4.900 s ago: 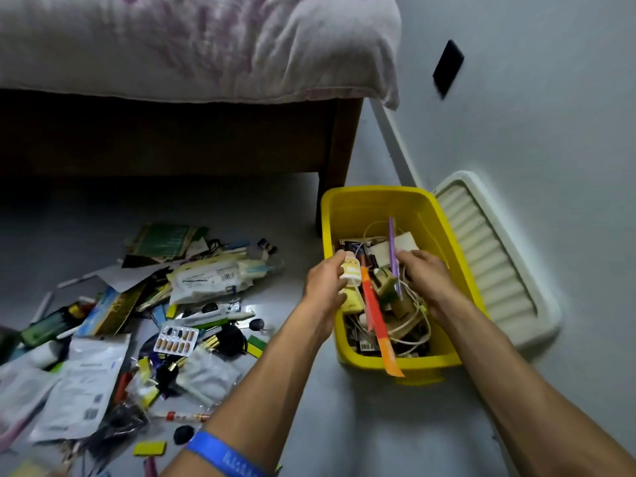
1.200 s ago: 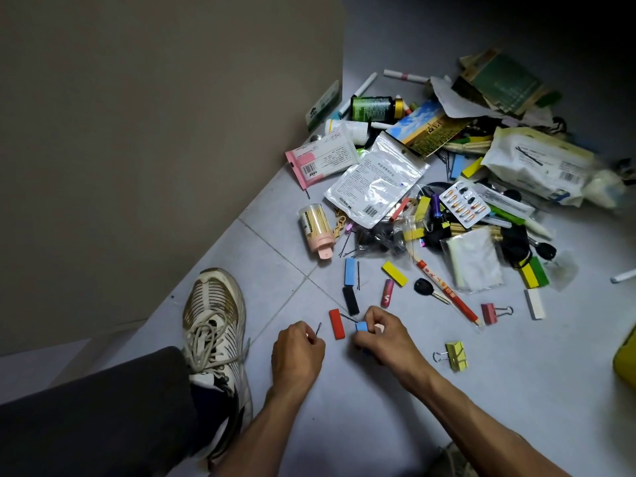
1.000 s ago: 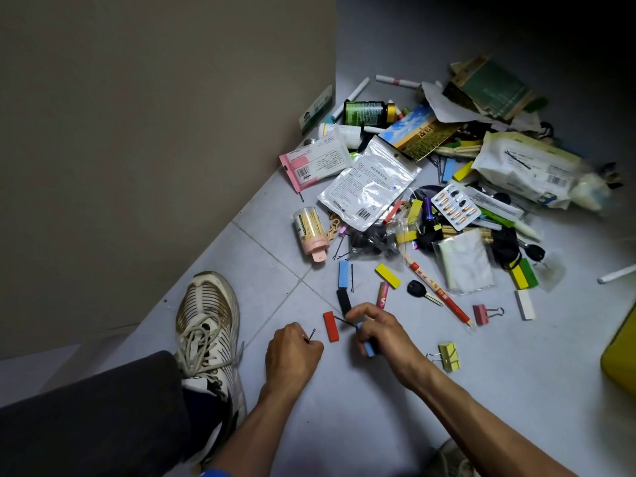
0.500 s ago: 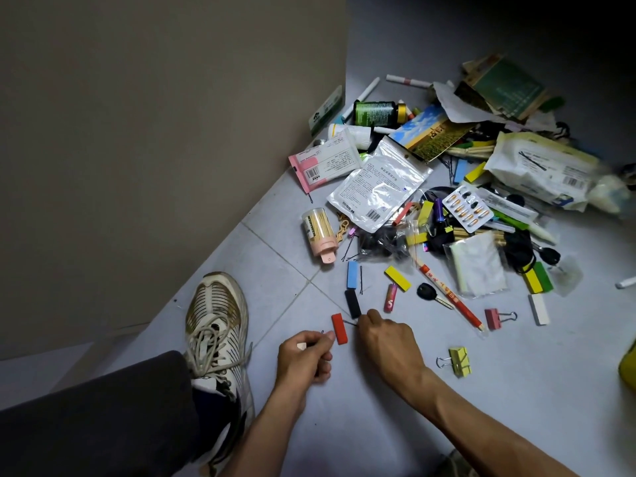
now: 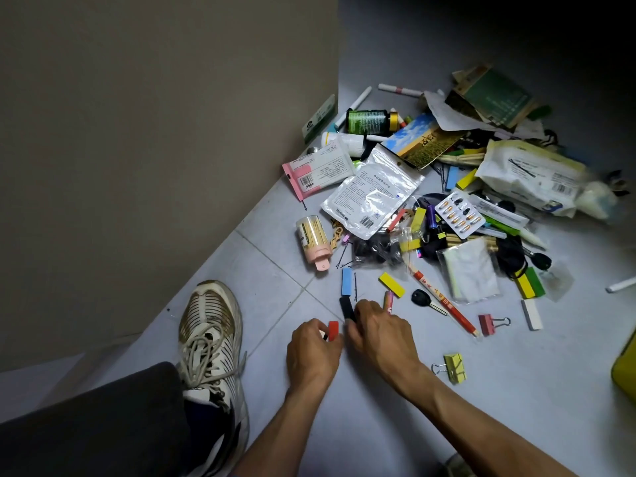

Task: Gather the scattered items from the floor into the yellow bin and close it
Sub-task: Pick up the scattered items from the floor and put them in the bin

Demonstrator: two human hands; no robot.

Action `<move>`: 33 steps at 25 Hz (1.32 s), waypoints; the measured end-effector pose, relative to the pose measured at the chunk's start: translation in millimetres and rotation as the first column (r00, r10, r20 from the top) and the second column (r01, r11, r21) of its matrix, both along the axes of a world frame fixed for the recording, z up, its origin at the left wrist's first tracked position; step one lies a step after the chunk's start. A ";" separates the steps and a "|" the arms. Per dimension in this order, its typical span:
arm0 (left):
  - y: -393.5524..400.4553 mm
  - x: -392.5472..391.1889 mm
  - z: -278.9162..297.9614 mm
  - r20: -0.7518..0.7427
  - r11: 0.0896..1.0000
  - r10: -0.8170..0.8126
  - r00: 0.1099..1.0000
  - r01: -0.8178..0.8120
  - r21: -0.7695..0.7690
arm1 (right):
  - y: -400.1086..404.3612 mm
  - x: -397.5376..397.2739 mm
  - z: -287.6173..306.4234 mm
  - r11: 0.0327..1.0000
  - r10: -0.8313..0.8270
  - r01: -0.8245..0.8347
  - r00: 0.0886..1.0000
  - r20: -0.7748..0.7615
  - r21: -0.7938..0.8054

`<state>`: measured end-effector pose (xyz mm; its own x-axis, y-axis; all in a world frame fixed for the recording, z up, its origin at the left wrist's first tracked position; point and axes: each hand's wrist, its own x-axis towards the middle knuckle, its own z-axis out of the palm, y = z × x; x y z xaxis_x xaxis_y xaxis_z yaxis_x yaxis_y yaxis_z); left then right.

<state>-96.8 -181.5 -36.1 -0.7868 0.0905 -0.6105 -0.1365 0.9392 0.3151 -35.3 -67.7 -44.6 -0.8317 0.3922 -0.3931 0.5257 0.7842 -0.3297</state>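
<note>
Red block [image 5: 333,330] in left hand [image 5: 311,352]; two binder clips [image 5: 488,324].

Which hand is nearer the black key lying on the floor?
Right. The right hand sits just left of the black key, fingers on the black block. The left hand is farther left, holding the red block.

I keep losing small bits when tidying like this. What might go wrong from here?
1. The left hand already pinches a red block; stacking more in it may spill pieces.
2. Thin hairpins on the grey floor are easily missed.
3. The yellow bin sits at the frame's edge, so each carry is long.
</note>
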 end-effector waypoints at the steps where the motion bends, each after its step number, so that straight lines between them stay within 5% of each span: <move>1: 1.0 -1.9 0.2 0.018 1.000 0.010 1.000 -0.010 -0.005 | 0.0 -8.7 -1.6 1.000 -0.018 0.018 1.000 0.010 0.008; 4: -1.9 -9.3 3.6 0.166 0.970 0.179 0.970 -0.202 0.133 | 1.0 -25.5 -6.1 0.999 -0.039 0.039 0.997 0.070 -0.007; 6: -4.9 -17.6 4.5 0.357 0.855 0.344 0.869 -0.446 0.262 | 8.7 -23.8 -3.3 0.951 -0.225 0.235 0.972 0.072 -0.199; 7: -3.9 -20.5 5.0 0.454 0.785 0.382 0.805 -0.542 0.300 | 15.7 -19.2 -0.4 0.836 -0.379 0.376 0.922 0.073 -0.399; 9: 0.1 -25.1 6.0 0.613 0.661 0.376 0.695 -0.665 0.348 | 28.8 -6.6 5.4 0.427 -0.611 0.477 0.778 0.144 -0.768; 11: 7.4 -27.6 6.8 0.740 0.560 0.314 0.595 -0.745 0.362 | 41.9 7.9 10.9 0.044 -0.668 0.387 0.697 0.261 -0.921; 13: 16.2 -27.9 9.6 0.817 0.485 0.263 0.512 -0.803 0.347 | 51.1 16.9 17.2 -0.141 -0.676 0.313 0.663 0.322 -0.939; 15: 28.5 -27.7 13.7 0.811 0.483 0.281 0.513 -0.806 0.342 | 55.5 15.0 19.8 -0.097 -0.718 0.374 0.615 0.325 -0.922; 17: 41.9 -31.0 10.6 0.629 0.637 0.352 0.693 -0.670 0.382 | 62.1 5.3 15.2 0.183 -0.789 0.526 0.583 0.196 -0.831; 20: 60.7 -41.9 7.0 0.149 0.899 0.273 0.950 -0.307 0.313 | 73.8 -8.7 7.2 0.783 -0.573 0.518 0.816 -0.073 -0.344; 23: 74.7 -46.4 0.5 -0.073 0.979 0.009 0.997 0.006 0.203 | 76.5 -13.6 -0.4 0.958 -0.271 0.270 0.962 0.000 -0.093; 26: 80.7 -50.3 -6.7 -0.155 0.990 -0.045 0.987 0.065 0.127 | 79.7 -10.2 -1.1 0.880 -0.441 0.426 0.897 -0.026 -0.210; 28: 76.6 -51.6 -11.1 -0.183 0.990 -0.021 0.983 0.045 0.131 | 84.8 -2.7 1.9 0.621 -0.721 0.628 0.693 -0.027 -0.469; 30: 69.7 -47.1 -13.0 -0.206 0.987 -0.008 0.979 0.041 0.154 | 87.6 10.5 1.9 0.309 -0.834 0.639 0.538 0.123 -0.704; 33: 66.2 -36.7 -10.7 -0.192 0.982 -0.054 0.980 0.087 0.170 | 81.6 29.5 6.1 0.027 -0.838 0.532 0.474 0.271 -0.847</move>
